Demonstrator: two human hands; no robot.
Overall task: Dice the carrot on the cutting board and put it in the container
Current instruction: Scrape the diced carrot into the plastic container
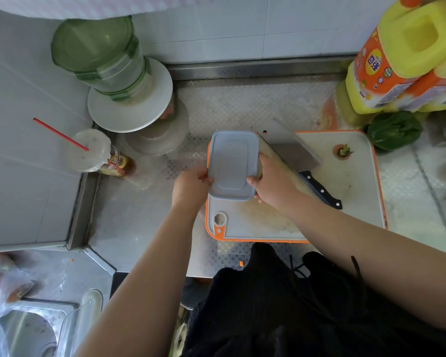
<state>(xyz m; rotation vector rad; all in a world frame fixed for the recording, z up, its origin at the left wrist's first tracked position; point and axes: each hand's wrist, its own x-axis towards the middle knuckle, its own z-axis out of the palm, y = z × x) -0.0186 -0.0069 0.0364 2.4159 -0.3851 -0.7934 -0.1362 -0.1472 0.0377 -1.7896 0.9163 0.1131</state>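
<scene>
Container, lid on, long axis away from us; left hand pinching near-left corner, right hand gripping right edge. We're on cutting board.

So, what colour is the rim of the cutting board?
Orange, on the board rim; head view.

a single head-worn camera looks steeply down and forward from above the person's chest, close over a patterned steel counter. the wide lens bends the tiled back wall along the top edge (only one view, so nothing is shared). an orange-rimmed white cutting board sits at centre-right of frame.
</scene>
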